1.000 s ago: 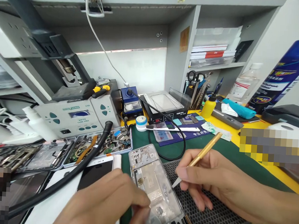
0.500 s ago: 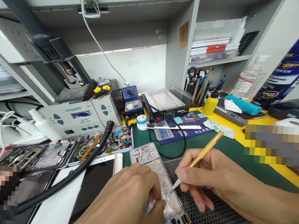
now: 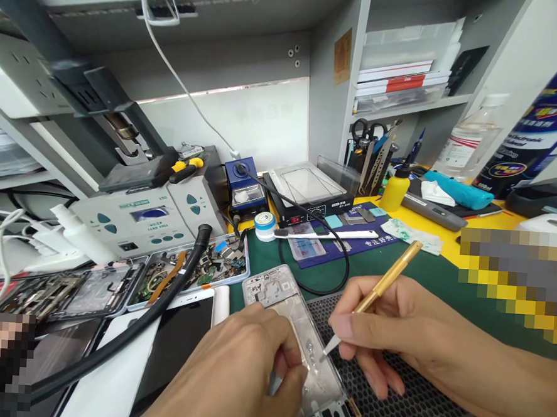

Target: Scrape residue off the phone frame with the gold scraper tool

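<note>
A silver phone frame (image 3: 273, 290) with its back off lies on a black honeycomb mat (image 3: 407, 411). My left hand (image 3: 235, 376) rests over the frame's middle, fingers curled and pinching at something small inside that I cannot make out. My right hand (image 3: 393, 332) grips a gold-handled tool (image 3: 387, 279) like a pen. Its metal tip touches the frame's right edge just beside my left fingertips.
A white phone (image 3: 176, 334) and a black hose (image 3: 159, 302) lie to the left, behind them trays of phone parts (image 3: 194, 269) and a grey soldering station (image 3: 136, 219). Further back stand a heating plate (image 3: 308, 191), a yellow bottle (image 3: 393, 190) and a tool holder (image 3: 371, 151).
My left hand moved up from the frame's lower left onto its middle and closed into a pinch. The right hand and tool stayed almost still.
</note>
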